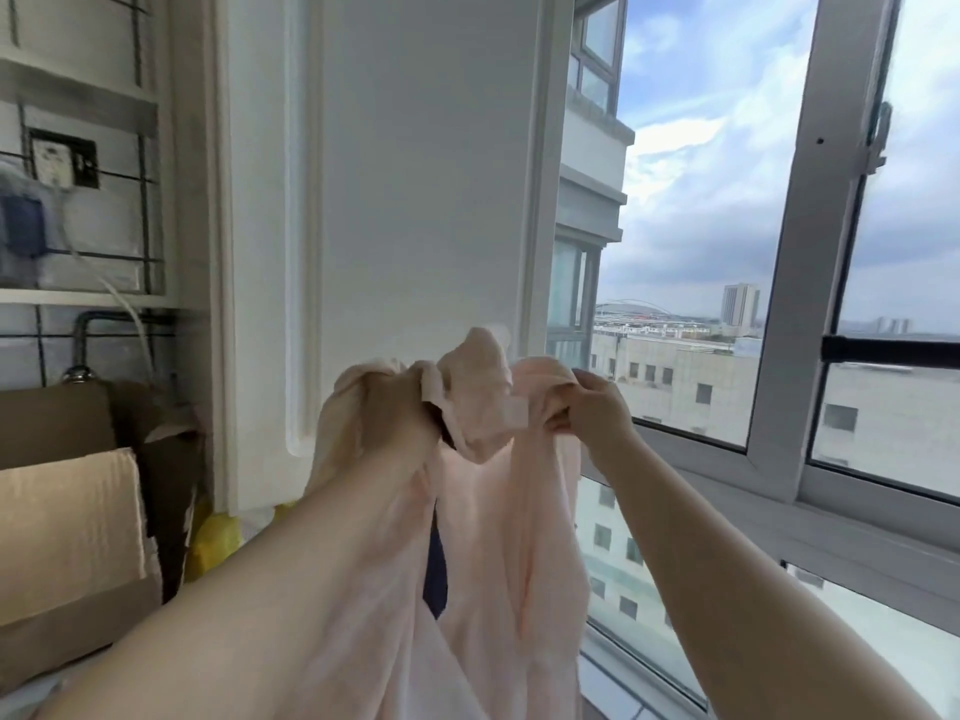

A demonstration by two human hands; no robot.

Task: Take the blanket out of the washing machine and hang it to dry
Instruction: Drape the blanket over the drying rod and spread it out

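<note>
Both forearms reach up and away from the camera, and between them hangs the pale pink blanket (498, 537), falling in long folds from the hands down past the near bottom edge of the view. At its top, the left hand (397, 407) is curled into a fist around a bunched wad of the cloth, with fabric spilling over the knuckles and down along the left forearm. Just to the right, the right hand (592, 407) pinches another fold of the same upper edge between thumb and fingers. Between the two hands the cloth rises into a small peak and then sags in a short loop, where a small pale tag shows. A dark blue strip appears in the gap between the folds lower down; what it is cannot be told.

Behind the hands stands a white wall panel (415, 174). To the right, a window frame (810, 283) looks out on buildings and a cloudy sky. To the near left sit cardboard boxes (67, 532), with something yellow beside them, and further back a tiled wall carries a wall socket (62, 158) and a pipe.
</note>
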